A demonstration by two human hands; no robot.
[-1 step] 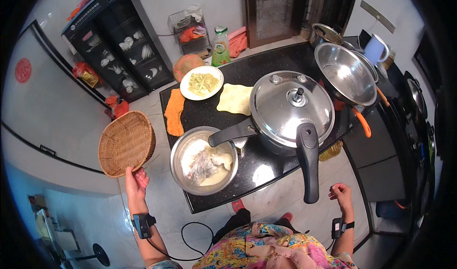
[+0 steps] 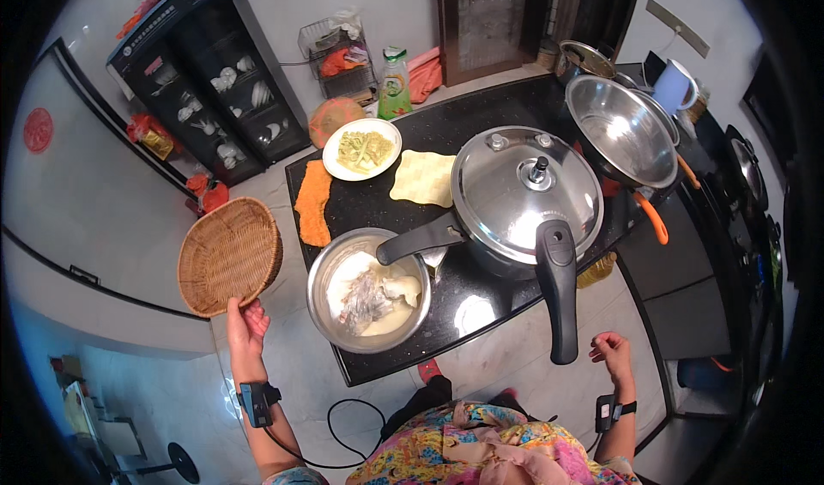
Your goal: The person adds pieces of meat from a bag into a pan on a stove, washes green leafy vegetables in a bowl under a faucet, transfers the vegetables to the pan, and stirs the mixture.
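Note:
An oval brown wicker basket (image 2: 230, 257) is held out at the left by its near rim. My left hand (image 2: 246, 324) grips that rim, thumb on the inside. On the right, my right hand (image 2: 611, 349) hangs in the air beyond the counter's near edge, its fingers loosely bent and a little apart, holding nothing. A steel bowl (image 2: 319, 309) with whitish liquid and pale, greyish pieces sits at the counter's near left corner. Beside it stands a lidded pressure cooker (image 2: 493, 189), one black handle reaching over the bowl and the other pointing toward me.
The black counter (image 2: 446, 318) also carries a plate (image 2: 333, 166) of greenish food, an orange cloth (image 2: 313, 206) and a pale yellow cloth (image 2: 422, 178). Steel pans (image 2: 614, 133) with orange handles and a blue jug (image 2: 674, 86) stand at the far right. A dish cabinet (image 2: 215, 90) is behind.

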